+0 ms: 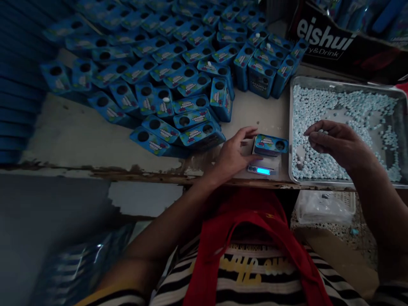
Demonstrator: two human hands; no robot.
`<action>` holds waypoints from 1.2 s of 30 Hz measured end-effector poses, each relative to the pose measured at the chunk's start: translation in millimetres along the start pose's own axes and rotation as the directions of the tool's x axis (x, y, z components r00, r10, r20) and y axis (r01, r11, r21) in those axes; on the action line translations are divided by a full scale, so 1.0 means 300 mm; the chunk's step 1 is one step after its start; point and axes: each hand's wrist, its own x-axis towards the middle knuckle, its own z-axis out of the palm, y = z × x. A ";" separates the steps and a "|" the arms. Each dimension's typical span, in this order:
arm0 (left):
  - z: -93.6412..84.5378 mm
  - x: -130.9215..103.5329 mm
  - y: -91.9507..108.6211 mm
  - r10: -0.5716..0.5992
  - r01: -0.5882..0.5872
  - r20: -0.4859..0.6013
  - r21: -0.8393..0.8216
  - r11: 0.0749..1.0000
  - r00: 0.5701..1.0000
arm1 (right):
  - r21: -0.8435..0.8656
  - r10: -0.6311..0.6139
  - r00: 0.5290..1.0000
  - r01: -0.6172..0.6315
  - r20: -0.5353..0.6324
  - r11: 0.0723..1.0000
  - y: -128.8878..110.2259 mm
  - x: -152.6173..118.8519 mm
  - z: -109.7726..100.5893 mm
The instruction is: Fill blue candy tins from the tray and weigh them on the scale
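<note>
A small blue candy box (270, 145) with a dark round hole in its top lies on a compact digital scale (276, 165), whose display glows light blue. My left hand (234, 152) is at the left of the scale, its thumb and fingers spread apart near the end of the box and not closed on it. Over the metal tray (291, 127) of small pale candies (318, 163), my right hand (334, 140) has its fingers pinched together. A few pale candies show between those fingers; how many is hidden.
Many similar blue boxes (191, 119) stand in rows across the back and left of the worktable (73, 136); a few have a white candy on top. A black printed carton (334, 46) sits behind the tray. Below the table edge is a plastic-covered basket (325, 208).
</note>
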 end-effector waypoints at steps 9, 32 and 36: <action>0.073 0.163 0.146 0.531 -0.568 0.221 0.454 0.687 0.818 | 0.271 -0.050 0.937 0.150 -0.345 0.951 0.278 -0.003 0.025; 0.071 0.010 -0.024 -0.161 0.145 -0.023 -0.326 0.934 0.987 | 0.554 0.124 0.958 0.042 -0.259 0.831 0.258 -0.040 -0.020; 0.042 -0.020 -0.004 -0.067 0.057 -0.040 -0.208 0.976 0.997 | 0.437 0.134 0.953 -0.002 -0.271 0.900 0.228 -0.061 -0.059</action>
